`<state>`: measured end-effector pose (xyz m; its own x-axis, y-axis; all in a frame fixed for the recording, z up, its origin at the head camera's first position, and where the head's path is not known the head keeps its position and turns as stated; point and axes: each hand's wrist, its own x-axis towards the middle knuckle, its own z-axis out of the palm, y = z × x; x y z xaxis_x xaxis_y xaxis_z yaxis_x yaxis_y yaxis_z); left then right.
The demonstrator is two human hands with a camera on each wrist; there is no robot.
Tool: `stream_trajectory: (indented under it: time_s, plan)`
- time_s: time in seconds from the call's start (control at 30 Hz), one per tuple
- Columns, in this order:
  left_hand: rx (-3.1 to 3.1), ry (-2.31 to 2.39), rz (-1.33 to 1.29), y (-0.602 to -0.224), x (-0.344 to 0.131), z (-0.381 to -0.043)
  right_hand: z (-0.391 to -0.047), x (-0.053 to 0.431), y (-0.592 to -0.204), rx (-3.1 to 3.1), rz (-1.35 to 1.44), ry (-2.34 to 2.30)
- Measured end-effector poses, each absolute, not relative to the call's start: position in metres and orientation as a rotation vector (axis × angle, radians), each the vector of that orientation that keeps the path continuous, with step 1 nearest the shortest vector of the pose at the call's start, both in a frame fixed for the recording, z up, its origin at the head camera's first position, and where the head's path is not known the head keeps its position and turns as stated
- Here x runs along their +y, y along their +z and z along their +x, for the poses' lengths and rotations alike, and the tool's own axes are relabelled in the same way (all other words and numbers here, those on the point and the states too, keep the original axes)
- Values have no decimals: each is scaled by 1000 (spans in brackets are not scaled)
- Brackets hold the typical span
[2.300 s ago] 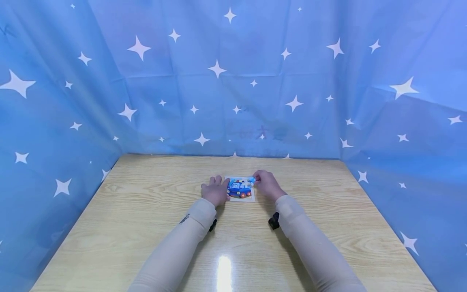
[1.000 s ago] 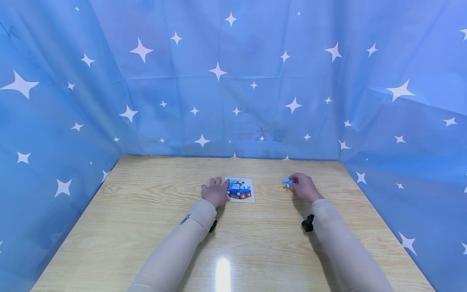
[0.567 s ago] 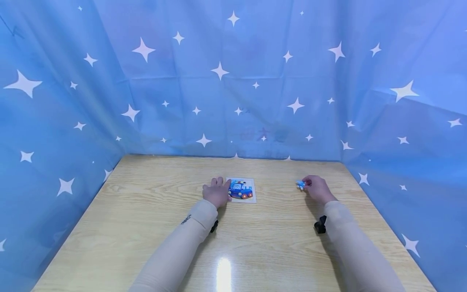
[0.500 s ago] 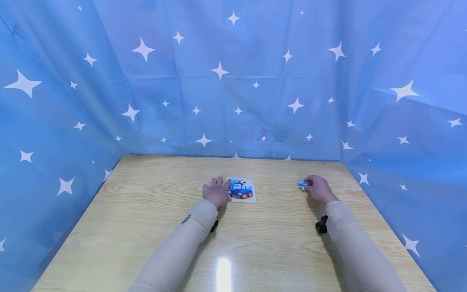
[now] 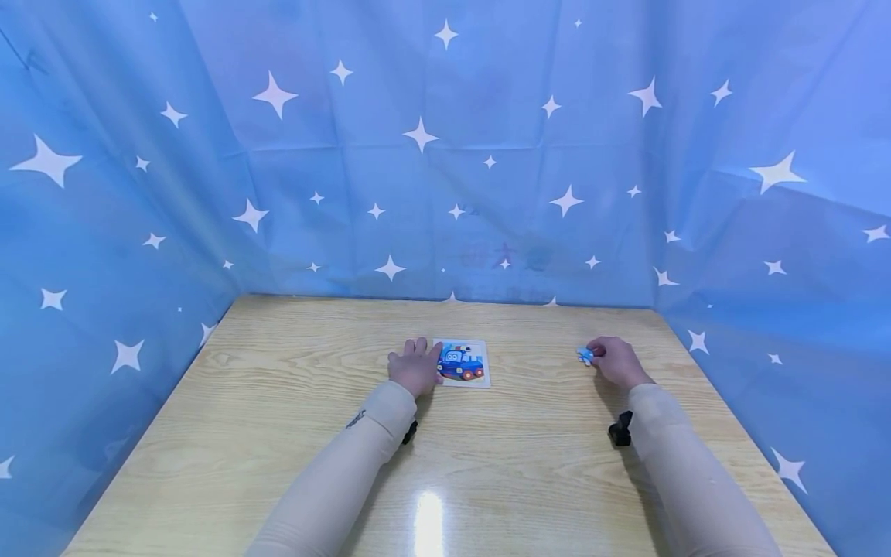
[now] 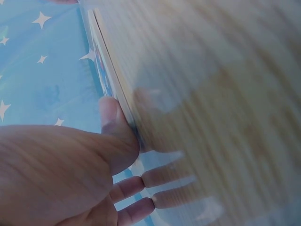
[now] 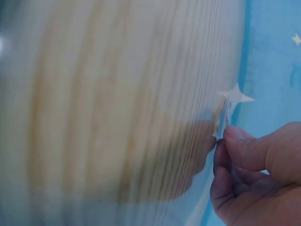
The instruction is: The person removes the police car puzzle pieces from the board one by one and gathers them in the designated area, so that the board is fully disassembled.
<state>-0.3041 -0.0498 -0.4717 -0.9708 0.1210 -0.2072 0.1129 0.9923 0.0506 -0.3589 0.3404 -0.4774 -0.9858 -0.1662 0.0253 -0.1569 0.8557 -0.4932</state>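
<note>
Left hand (image 5: 414, 370): fingers spread, closed on nothing; thumb and forefinger bear against the left edge of a picture board (image 5: 462, 363) showing a blue truck. The board lies flat on the desk (image 5: 501, 464), about midway between left and right edges, nearer the far edge than the near one.

Right hand (image 5: 616, 361): thumb and forefinger pinched together on a small blue piece (image 5: 585, 355), towards the desk's far right corner and well apart from the board. The right wrist view shows the piece nearly edge-on, close to the desk surface; contact cannot be confirmed.

Assessment: the step is judged to be handling the loose piece with the board steadied. A light pinch at the rim and a level attitude should serve best. If set down, the piece should be fully supported before the fingers part. Left-hand pressure should stay modest, lest the board slide rightward.
</note>
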Motion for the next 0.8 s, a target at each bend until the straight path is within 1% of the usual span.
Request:
stream_trajectory:
  time_s: [0.8]
  plan:
    - [2908,51,174,-476,-51,-309,-364,345,-485,3023,-293,-739]
